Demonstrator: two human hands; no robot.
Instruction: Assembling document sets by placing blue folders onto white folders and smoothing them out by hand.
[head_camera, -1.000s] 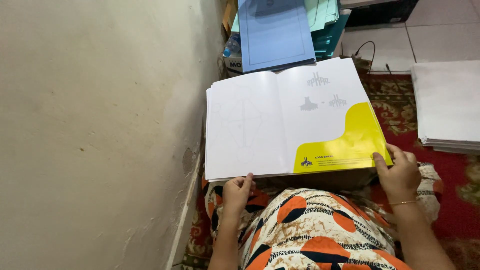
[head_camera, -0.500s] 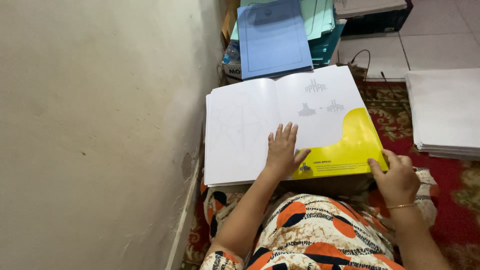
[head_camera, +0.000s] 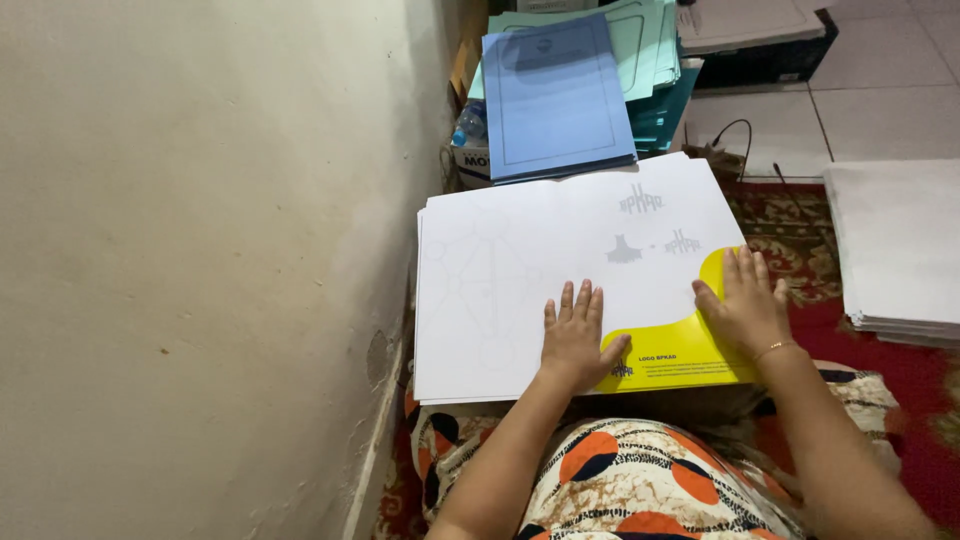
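Right hand (head_camera: 745, 305) now flat on white sheet (head_camera: 560, 260), red carpet (head_camera: 905, 385), cream wall (head_camera: 200, 250)

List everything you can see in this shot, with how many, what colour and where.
Printed sheets: a stack, white with a yellow corner, on the lap, under both hands.
Blue folder: one, on top of the far pile.
Teal folders: a pile, beneath the blue one.
Water bottle: one, clear, by the wall.
White paper stack: one, on the red carpet, right.
Dark box: one, top, papers on it.
Wall: cream, left.
Floor tiles: white, top right.
Left hand: flat on the sheets.
Right hand: flat on the yellow corner, a bracelet at its wrist.
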